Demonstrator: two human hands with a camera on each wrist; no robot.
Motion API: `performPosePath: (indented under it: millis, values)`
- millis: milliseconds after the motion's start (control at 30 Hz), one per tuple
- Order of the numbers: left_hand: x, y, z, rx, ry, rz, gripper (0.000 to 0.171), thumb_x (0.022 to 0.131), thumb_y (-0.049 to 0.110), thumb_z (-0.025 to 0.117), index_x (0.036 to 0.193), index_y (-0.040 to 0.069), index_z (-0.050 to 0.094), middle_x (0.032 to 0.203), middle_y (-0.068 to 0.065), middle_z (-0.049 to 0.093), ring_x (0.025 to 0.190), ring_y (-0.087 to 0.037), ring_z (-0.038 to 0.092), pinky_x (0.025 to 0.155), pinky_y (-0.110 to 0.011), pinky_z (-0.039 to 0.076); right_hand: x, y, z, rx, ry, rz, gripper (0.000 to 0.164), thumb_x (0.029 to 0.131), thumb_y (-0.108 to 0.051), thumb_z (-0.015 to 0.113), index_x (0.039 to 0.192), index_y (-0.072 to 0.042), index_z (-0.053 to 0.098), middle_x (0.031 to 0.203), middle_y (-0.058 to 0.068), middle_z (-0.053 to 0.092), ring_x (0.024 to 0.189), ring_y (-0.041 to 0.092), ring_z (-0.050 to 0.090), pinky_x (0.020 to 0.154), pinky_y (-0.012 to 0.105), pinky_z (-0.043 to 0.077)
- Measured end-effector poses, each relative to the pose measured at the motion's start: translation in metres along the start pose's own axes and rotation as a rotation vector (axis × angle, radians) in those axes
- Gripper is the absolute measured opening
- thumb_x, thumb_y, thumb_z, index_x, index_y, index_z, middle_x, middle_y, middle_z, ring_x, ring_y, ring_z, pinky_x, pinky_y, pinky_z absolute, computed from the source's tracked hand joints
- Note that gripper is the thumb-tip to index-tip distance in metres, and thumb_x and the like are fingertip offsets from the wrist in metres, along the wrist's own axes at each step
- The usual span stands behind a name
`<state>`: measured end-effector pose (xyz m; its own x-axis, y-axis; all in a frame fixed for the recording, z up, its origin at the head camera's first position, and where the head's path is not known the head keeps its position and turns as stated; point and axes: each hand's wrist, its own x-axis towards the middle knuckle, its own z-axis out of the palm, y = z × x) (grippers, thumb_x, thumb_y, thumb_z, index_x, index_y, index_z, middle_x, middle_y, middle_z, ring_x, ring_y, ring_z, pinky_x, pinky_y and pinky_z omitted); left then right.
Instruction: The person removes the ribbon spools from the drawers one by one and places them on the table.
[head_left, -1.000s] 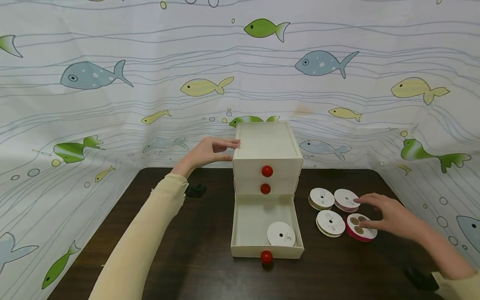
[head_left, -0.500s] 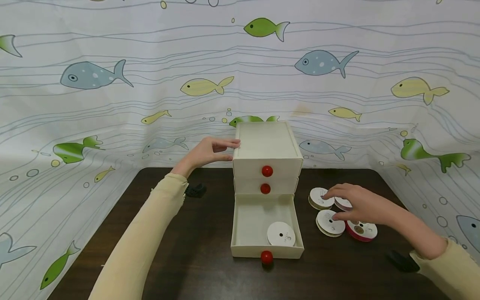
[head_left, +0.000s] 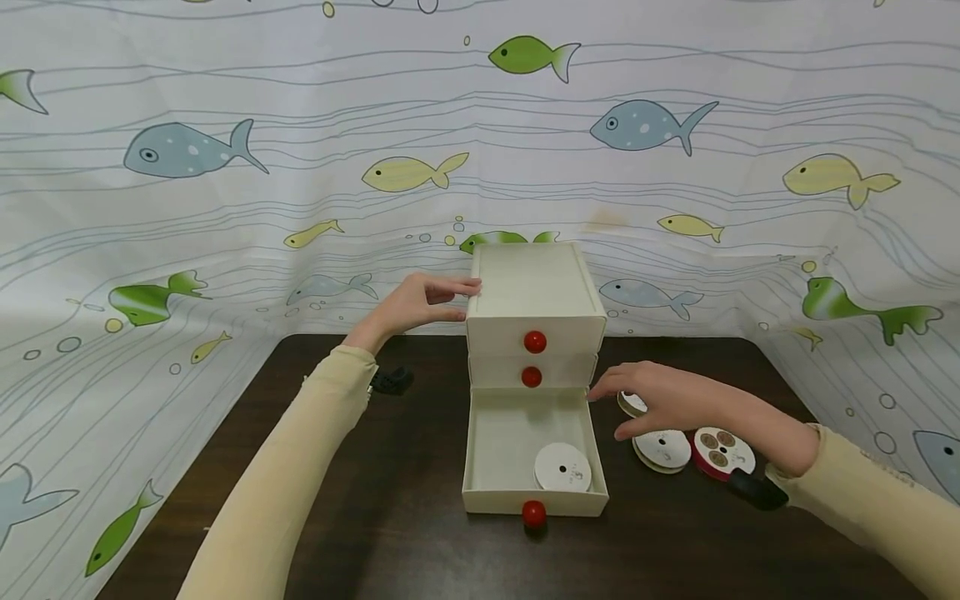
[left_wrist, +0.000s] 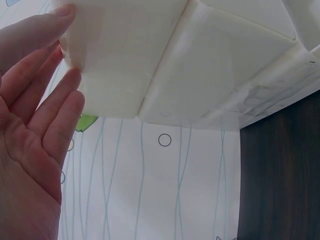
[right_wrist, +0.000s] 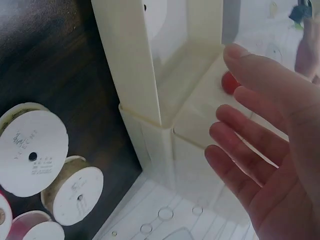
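A cream drawer cabinet (head_left: 531, 282) with red round knobs stands at the middle of the dark table. Its bottom drawer (head_left: 497, 454) is pulled out and holds one white-faced ribbon spool (head_left: 562, 468) at the front right. My left hand (head_left: 405, 307) touches the cabinet's upper left edge with fairly straight fingers. Over the table to the right, my right hand (head_left: 678, 398) is empty, its fingers loosely spread and fingertips close to the drawer's back right corner. Beneath and beside it lie a white spool (head_left: 663, 450), a pink-edged spool (head_left: 723, 450) and a partly covered spool (head_left: 632, 403).
The dark tabletop (head_left: 405, 533) extends around the cabinet. A white fish-patterned cloth (head_left: 315, 108) closes off the back and both sides. Another spool, hidden by my right hand in the head view, shows pink in the right wrist view.
My right hand has moved left from the pink-edged spool, across the other spools, to beside the drawer. My left hand, the cabinet and the spools have stayed in place.
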<state>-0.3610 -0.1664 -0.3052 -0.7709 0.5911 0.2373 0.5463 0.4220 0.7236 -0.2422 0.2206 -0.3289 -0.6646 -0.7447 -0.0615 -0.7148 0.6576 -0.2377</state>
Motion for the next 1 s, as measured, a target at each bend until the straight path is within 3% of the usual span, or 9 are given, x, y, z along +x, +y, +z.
performPosePath:
  millis: [167, 400, 500, 667, 1000]
  values:
    - [0.000, 0.000, -0.001, 0.000, -0.004, -0.004, 0.044, 0.087, 0.022, 0.077, 0.130, 0.019, 0.067, 0.148, 0.001, 0.054, 0.142, -0.017, 0.046, 0.115, -0.040, 0.043, 0.018, -0.010, 0.003, 0.015, -0.068, -0.039, 0.048, 0.084, -0.033, 0.079, 0.128, -0.021, 0.065, 0.132, -0.002, 0.065, 0.123, 0.022, 0.060, 0.101, 0.045, 0.054]
    - [-0.001, 0.002, -0.001, -0.012, -0.003, -0.003, 0.044, 0.087, 0.020, 0.077, 0.130, 0.018, 0.067, 0.148, 0.000, 0.054, 0.140, -0.018, 0.048, 0.114, -0.040, 0.044, 0.041, -0.017, 0.013, 0.012, -0.170, -0.121, 0.039, 0.084, -0.025, 0.080, 0.121, -0.020, 0.069, 0.118, -0.007, 0.068, 0.104, 0.010, 0.064, 0.089, 0.029, 0.057]
    - [-0.001, 0.003, -0.001, -0.011, -0.001, -0.011, 0.044, 0.086, 0.021, 0.078, 0.129, 0.019, 0.068, 0.147, 0.002, 0.055, 0.139, -0.017, 0.050, 0.114, -0.039, 0.044, 0.049, -0.021, 0.018, 0.042, -0.231, -0.108, 0.038, 0.083, -0.023, 0.080, 0.120, -0.018, 0.070, 0.115, -0.005, 0.070, 0.100, 0.009, 0.062, 0.088, 0.024, 0.056]
    - [0.000, 0.003, 0.000, -0.008, -0.004, -0.019, 0.044, 0.087, 0.022, 0.077, 0.130, 0.020, 0.067, 0.148, 0.003, 0.054, 0.139, -0.017, 0.050, 0.114, -0.039, 0.044, 0.061, -0.026, 0.024, 0.053, -0.307, -0.103, 0.039, 0.082, -0.020, 0.082, 0.119, -0.016, 0.071, 0.115, -0.002, 0.071, 0.102, 0.016, 0.063, 0.089, 0.025, 0.055]
    - [0.000, 0.001, 0.001, -0.030, 0.001, -0.016, 0.044, 0.086, 0.019, 0.077, 0.129, 0.019, 0.068, 0.147, 0.002, 0.055, 0.139, -0.018, 0.051, 0.114, -0.042, 0.044, 0.084, -0.032, 0.031, -0.005, -0.408, -0.120, 0.034, 0.081, -0.022, 0.082, 0.114, -0.021, 0.073, 0.109, -0.009, 0.071, 0.100, 0.012, 0.064, 0.088, 0.022, 0.054]
